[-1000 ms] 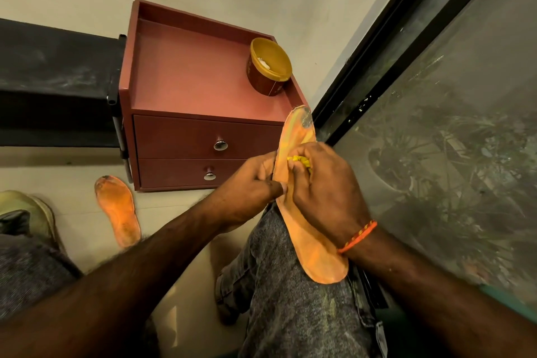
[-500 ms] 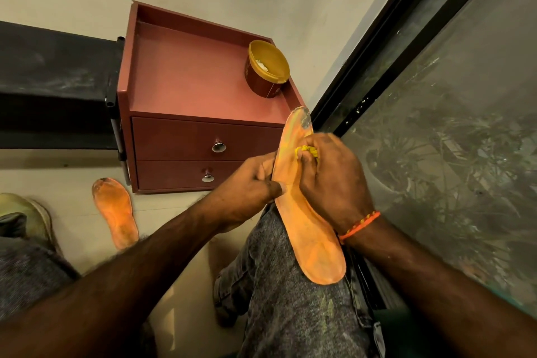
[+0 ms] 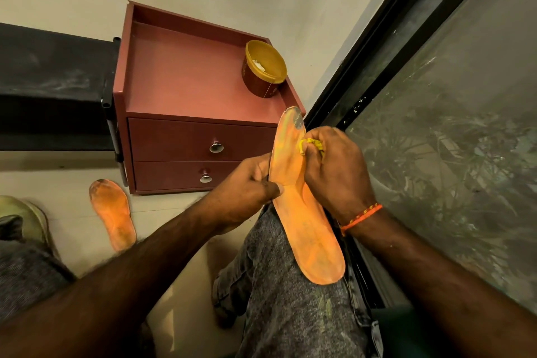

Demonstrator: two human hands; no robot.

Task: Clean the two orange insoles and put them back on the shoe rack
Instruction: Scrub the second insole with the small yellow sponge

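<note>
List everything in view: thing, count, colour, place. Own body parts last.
insole: 1, orange, on right knee, gripped by both hands
second insole: 1, orange, dirty, on floor left of cabinet
cloth: 1, yellow, in right hand, on insole
tub: 1, yellow-brown, open, on cabinet top
cabinet: 1, red-brown, two drawers, against wall
shoe: 1, pale green, far left floor
window: 1, black-framed, right
wristband: 1, orange, right wrist
left hand: grips insole edge
right hand: pinches cloth
</note>
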